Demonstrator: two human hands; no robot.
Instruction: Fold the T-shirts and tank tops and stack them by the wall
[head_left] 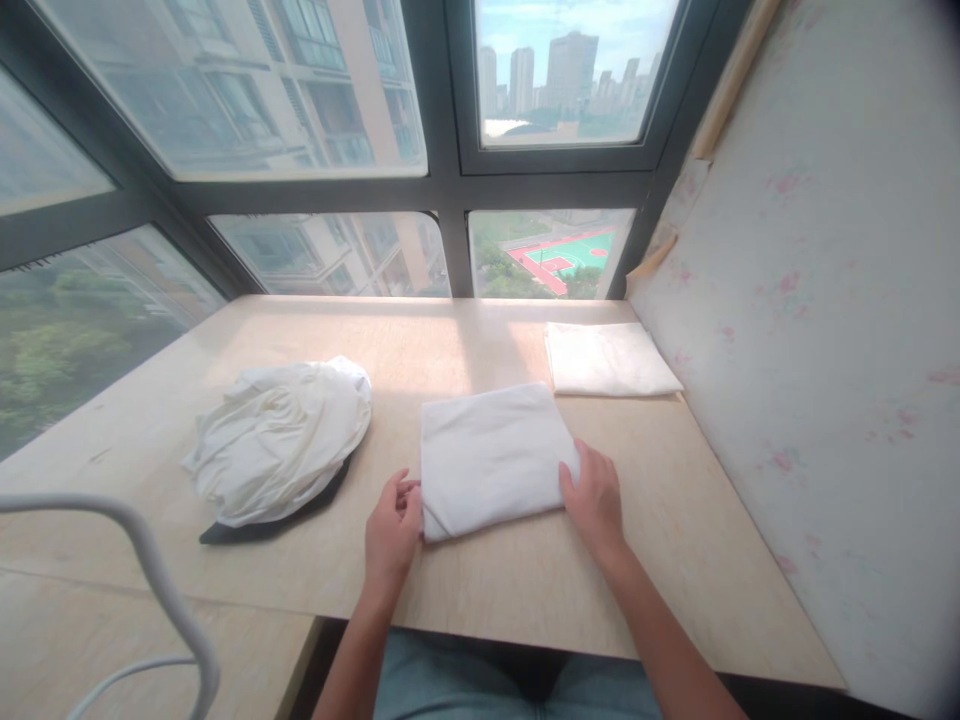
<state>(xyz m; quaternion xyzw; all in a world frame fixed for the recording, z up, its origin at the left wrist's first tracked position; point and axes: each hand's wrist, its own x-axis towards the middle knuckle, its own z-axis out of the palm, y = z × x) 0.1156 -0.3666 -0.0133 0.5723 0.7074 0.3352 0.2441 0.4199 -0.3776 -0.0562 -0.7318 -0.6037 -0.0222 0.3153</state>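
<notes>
A folded white cloth (495,455) lies on the light wooden tabletop (480,580) in front of me, turned slightly askew. At its lower left corner is my left hand (391,525), the fingers curled in and closed at the edge. My right hand (596,500) grips the right edge, with the thumb on top and the other fingers along the side. Just beyond, to the right, a second folded white cloth (611,360) rests flat near the wall. To the left sits a crumpled heap of white fabric (285,440) with a dark piece (300,512) showing beneath it.
A thick white cable or tube (150,570) curves across the lower left. Grey window frames (446,190) stand along the table's back edge. A flower-papered wall (817,380) borders the right side. The tabletop's front edge is close to my lap.
</notes>
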